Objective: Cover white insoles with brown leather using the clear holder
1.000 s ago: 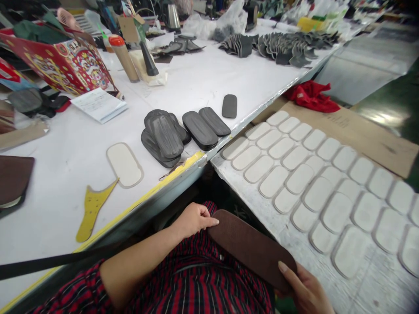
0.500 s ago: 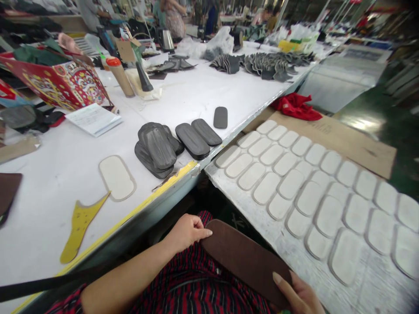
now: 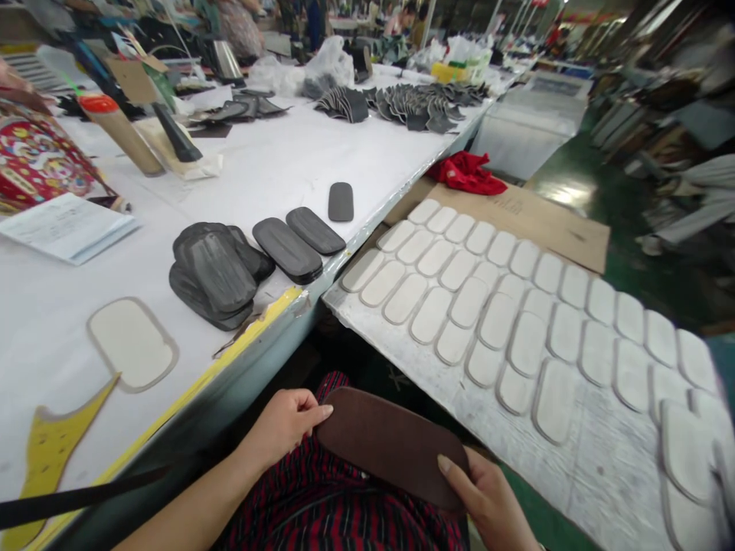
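A long, dark brown leather-like piece (image 3: pixel 390 444) with rounded ends lies across my lap, held at both ends. My left hand (image 3: pixel 290 428) pinches its left end between thumb and fingers. At the other end my right hand (image 3: pixel 485 493) grips it, thumb on top and fingers hidden underneath. To the right, a board (image 3: pixel 488 428) carries rows of pale oval pieces (image 3: pixel 554 402) with grey rims, some overlapping. On the white table (image 3: pixel 189 172), dark grey oval pieces (image 3: pixel 221 272) are stacked near the edge.
A single pale oval piece (image 3: pixel 133 344) and a yellow pointed template-like piece (image 3: pixel 60 444) lie on the table's near left. Farther back stand an orange-capped bottle (image 3: pixel 123 138) and a red patterned box (image 3: pixel 43 153). Red cloth (image 3: pixel 468 172) rests on cardboard (image 3: pixel 540 218) behind the board.
My view has swung to the right, so the table things sit farther left and more of the board shows. Both hands keep their hold on the brown piece, which now lies a little flatter.
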A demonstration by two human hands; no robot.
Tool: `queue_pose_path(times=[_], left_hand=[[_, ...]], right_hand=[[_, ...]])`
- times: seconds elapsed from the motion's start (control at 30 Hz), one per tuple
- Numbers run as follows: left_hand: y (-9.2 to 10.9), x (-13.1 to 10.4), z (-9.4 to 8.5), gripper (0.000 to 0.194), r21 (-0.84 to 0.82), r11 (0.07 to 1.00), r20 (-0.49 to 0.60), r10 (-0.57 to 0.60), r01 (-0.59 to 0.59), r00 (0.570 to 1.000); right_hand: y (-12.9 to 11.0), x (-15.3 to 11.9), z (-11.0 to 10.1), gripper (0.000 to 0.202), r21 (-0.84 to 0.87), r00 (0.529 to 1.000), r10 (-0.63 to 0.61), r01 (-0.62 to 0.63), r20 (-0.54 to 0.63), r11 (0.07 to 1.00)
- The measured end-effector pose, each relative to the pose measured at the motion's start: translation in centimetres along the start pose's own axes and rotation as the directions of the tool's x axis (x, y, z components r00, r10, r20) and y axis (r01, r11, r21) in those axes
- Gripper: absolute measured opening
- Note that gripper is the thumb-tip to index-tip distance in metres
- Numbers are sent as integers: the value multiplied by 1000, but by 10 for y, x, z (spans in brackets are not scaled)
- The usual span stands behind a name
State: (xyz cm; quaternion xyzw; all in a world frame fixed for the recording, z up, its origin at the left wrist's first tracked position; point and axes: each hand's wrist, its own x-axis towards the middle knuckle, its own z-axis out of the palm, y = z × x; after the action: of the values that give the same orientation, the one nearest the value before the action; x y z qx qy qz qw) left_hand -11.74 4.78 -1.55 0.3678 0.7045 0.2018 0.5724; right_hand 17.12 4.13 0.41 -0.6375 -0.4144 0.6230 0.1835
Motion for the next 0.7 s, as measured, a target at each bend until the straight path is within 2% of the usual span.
queue_pose_path(times=[0.2,0.4,0.57,0.7], left_hand=[[-4,0,1,40,-25,999,26,-39,40,999],[-1,0,2,40,28,997,3,-75,75,997],[-1,-1,2,38,20,997,-9,-71,71,997],[-1,-2,5,36,0,998,-17,-62,62,998]], right_hand=[[-5,0,-2,36,-92,999,24,-22,21,995],[-4,-2,-3,24,-212,996,-92,91,7,973],[-6,-3,0,29,-102,1000,18,-16,23,995],[-9,-3,0,32,-119,999,38,-34,31,992]])
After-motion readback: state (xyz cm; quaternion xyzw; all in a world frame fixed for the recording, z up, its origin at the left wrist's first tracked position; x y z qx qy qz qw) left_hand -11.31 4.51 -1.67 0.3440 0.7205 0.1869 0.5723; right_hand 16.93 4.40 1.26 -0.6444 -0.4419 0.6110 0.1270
